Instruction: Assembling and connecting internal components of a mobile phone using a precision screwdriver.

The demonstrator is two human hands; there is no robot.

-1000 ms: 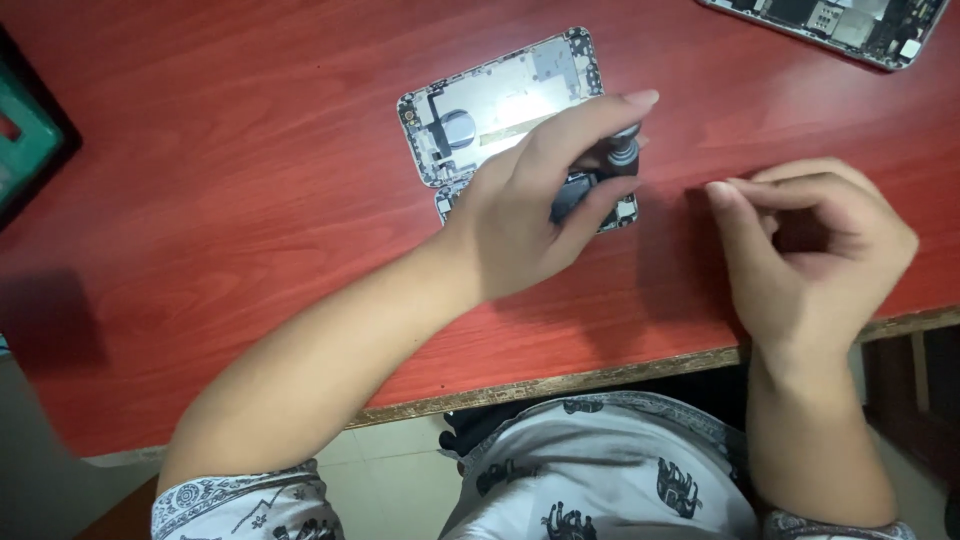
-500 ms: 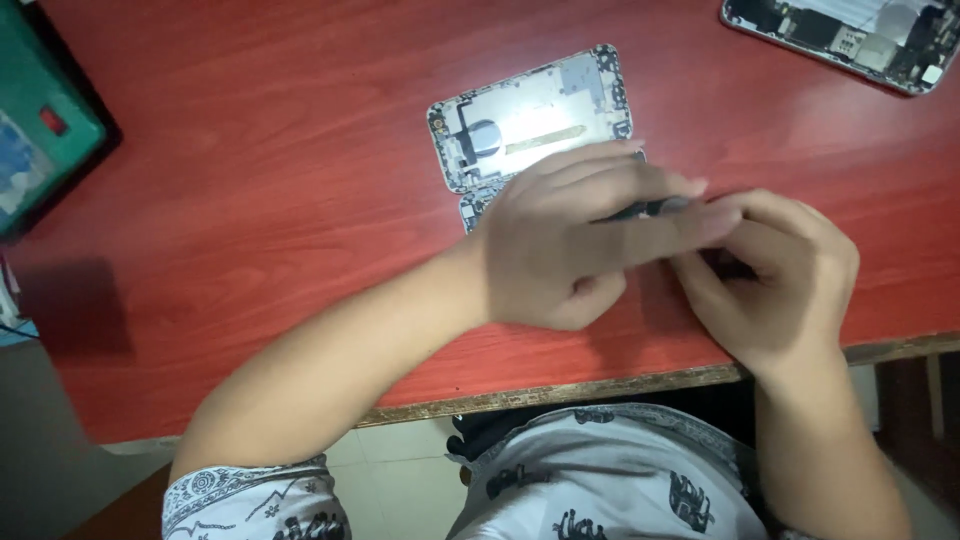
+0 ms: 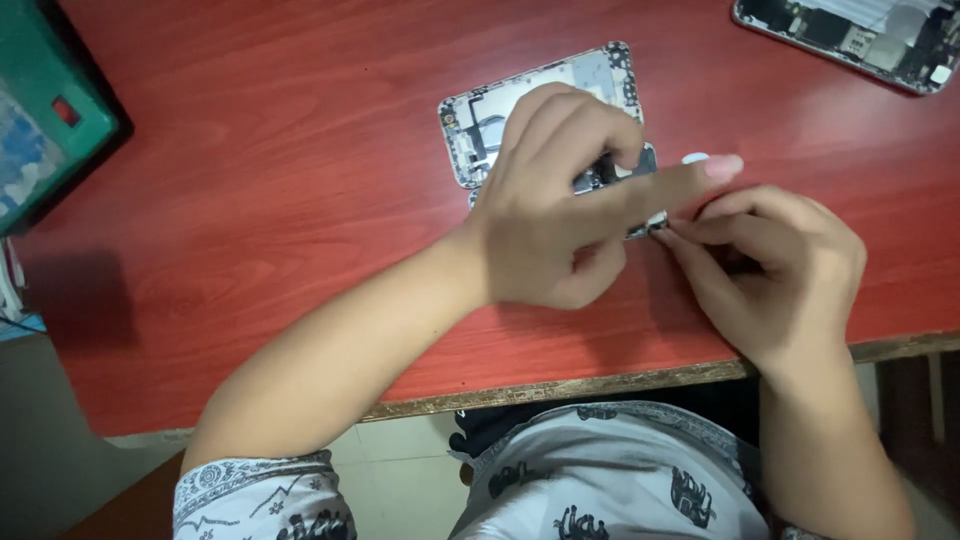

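On the red table (image 3: 250, 200), an opened phone housing (image 3: 480, 125) lay mid-desk; the left hand (image 3: 560, 225) pressed on it, forefinger extended, while the right hand (image 3: 770, 265) pinched its near-right edge. A green box (image 3: 45, 110) sat far left.

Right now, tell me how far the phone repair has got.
Done: the phone on the red table lies opened, its inner parts bare. In hand: the left hand covers its lower end, forefinger stretched out, and the right hand pinches at the lower corner; what it grips is hidden. Left: no cover is back on it, and a second opened phone waits at the far edge.
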